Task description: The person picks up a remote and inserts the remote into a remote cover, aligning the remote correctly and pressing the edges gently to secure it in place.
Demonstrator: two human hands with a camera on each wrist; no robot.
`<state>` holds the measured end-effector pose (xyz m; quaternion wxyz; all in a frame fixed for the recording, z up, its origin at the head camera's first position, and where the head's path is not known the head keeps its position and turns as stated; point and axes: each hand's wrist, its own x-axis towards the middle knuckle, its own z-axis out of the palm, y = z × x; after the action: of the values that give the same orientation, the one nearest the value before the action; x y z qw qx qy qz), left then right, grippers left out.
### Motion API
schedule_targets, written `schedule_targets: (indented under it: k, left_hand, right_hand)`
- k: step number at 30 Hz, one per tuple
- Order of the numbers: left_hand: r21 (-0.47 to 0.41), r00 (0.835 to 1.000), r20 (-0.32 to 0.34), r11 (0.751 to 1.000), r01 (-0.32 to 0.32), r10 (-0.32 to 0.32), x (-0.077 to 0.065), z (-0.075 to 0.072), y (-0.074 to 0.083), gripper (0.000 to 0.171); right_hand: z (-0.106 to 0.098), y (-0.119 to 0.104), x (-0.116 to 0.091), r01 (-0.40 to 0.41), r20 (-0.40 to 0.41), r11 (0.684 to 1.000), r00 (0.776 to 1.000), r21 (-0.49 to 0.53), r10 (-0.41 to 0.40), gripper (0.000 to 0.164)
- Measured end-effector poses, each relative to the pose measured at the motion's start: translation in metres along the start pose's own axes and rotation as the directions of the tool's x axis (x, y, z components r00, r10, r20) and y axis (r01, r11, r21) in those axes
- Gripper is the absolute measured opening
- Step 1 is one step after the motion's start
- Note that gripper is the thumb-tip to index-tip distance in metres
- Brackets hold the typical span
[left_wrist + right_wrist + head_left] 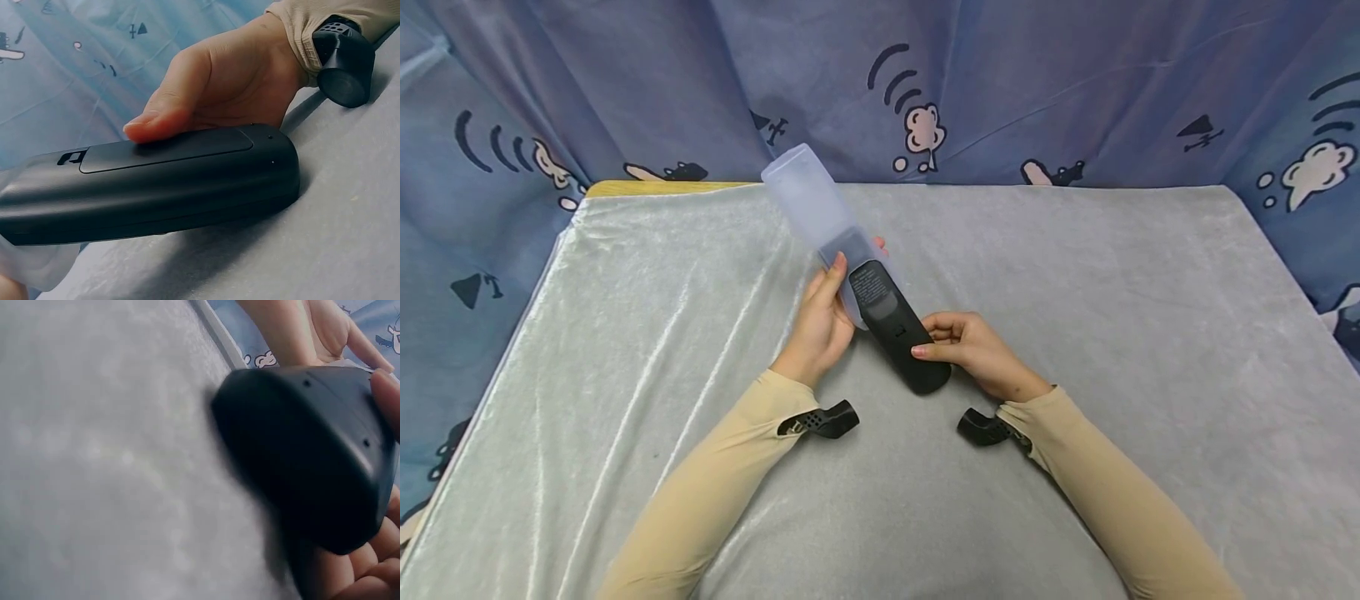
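Note:
A black remote control (901, 333) lies at a slant with its back up, label and battery cover showing. My right hand (973, 350) pinches its near end, thumb on the back and fingers underneath. My left hand (820, 325) grips a translucent plastic case (808, 196), thumb along one side and fingertips showing past the other. The remote's far end overlaps the case's near end, and in the left wrist view the remote control (150, 181) has its end in the clear plastic. In the right wrist view the remote control's rounded end (306, 456) fills the middle.
A pale grey plush cloth (1112, 350) covers the table, with creases on the left. A yellow edge (670, 188) shows at the back left. Blue patterned curtains (1000, 92) hang behind and at the sides. Black wrist-camera mounts (831, 419) stick out from both sleeves.

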<state>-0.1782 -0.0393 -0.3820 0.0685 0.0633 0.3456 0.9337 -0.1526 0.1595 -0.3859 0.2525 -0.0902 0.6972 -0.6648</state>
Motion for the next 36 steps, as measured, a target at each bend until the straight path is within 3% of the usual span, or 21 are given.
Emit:
schedule_targets:
  k: [10,27,36]
  left_hand:
    - [-0.026,0.997,0.053,0.999,0.048,-0.046,-0.0029,0.0025,-0.0028,0.047]
    - [0.022,0.989,0.105,0.994,0.104,-0.106,-0.0068,0.0037,-0.0093,0.048]
    - [0.032,0.986,0.119,0.993,0.114,-0.117,-0.0044,0.0034,-0.0045,0.046]
  right_hand:
    - [0.0014,0.0005,0.0002,0.001,-0.006,0.999,1.000,0.043,0.000,0.019]
    - [0.0046,0.0019,-0.0001,0.026,-0.012,0.991,1.000,0.133,-0.024,0.018]
    - [0.0013,0.0024,0.0024,0.016,0.054,0.995,0.998,0.102,-0.021,0.016]
